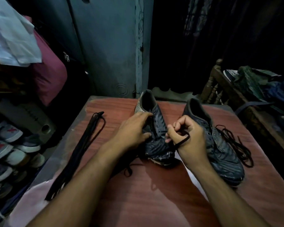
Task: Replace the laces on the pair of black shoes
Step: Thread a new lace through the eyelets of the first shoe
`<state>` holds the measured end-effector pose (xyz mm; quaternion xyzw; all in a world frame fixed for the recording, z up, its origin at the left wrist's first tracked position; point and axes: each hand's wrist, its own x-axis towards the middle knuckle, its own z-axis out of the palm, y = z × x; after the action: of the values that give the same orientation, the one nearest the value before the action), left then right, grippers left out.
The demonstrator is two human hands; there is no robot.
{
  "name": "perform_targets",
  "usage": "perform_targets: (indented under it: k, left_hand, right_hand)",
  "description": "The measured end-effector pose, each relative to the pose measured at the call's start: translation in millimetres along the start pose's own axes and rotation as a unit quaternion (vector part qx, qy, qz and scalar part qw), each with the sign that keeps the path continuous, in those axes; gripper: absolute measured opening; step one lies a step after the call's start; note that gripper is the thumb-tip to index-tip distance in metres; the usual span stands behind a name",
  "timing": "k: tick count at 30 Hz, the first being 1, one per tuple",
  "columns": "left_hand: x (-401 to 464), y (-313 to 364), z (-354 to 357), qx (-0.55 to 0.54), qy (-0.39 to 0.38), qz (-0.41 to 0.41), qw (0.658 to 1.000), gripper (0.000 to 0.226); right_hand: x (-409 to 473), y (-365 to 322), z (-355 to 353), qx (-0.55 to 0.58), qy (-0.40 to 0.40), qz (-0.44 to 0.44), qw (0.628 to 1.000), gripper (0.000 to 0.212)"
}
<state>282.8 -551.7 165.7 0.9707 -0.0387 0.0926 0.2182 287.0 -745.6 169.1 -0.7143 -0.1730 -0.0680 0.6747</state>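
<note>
Two black shoes stand on a reddish wooden table (pixel 154 202), toes toward me. My left hand (pixel 134 130) holds the left shoe (pixel 156 136) by its upper, thumb and fingers spread over the eyelet area. My right hand (pixel 187 136) is curled round a black lace (pixel 182 141) that runs out of that shoe; a loop of it sticks out below my fingers. The right shoe (pixel 220 149) lies beside my right wrist with no lace in its eyelets. A loose black lace (pixel 236 145) lies tangled on the table to its right.
A bundle of long black laces (pixel 79 153) lies along the table's left side. Several sneakers (pixel 8 145) are stacked at the far left, below hanging clothes. A wooden chair (pixel 220 86) piled with cloth stands at the right. A blue-grey door (pixel 108 46) is behind the table.
</note>
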Motion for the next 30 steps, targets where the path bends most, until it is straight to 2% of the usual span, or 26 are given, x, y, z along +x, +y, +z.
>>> perform_targets:
  k: [5, 9, 12, 19, 20, 23, 25, 30]
  left_hand:
    - [23, -11, 10, -0.095, 0.045, -0.053, 0.993, 0.064]
    - [26, -23, 30, -0.131, 0.074, -0.018, 0.988, 0.057]
    - [27, -27, 34, -0.114, 0.075, -0.012, 0.991, 0.057]
    - [22, -19, 31, -0.085, 0.075, -0.018, 0.993, 0.028]
    - [21, -19, 29, -0.091, 0.071, -0.020, 0.993, 0.028]
    - [18, -16, 26, -0.108, 0.058, -0.033, 0.992, 0.051]
    - [16, -15, 25, -0.109, 0.049, -0.030, 0.992, 0.055]
    - [17, -16, 29, -0.130, 0.063, -0.032, 0.989, 0.029]
  right_hand:
    - [35, 13, 12, 0.008, 0.010, -0.026, 1.000, 0.015]
    - [42, 27, 14, -0.040, 0.005, -0.058, 0.997, 0.005]
    - [44, 36, 9, -0.089, 0.018, -0.075, 0.993, 0.020]
    - [41, 33, 0, -0.158, -0.013, -0.104, 0.982, 0.008]
    - [41, 32, -1, -0.160, -0.014, -0.103, 0.982, 0.009]
    - [41, 32, -3, -0.192, -0.003, -0.117, 0.974, 0.013]
    - [40, 34, -2, -0.213, -0.002, -0.125, 0.969, 0.017]
    - [41, 35, 0, -0.234, -0.007, -0.134, 0.963, 0.022]
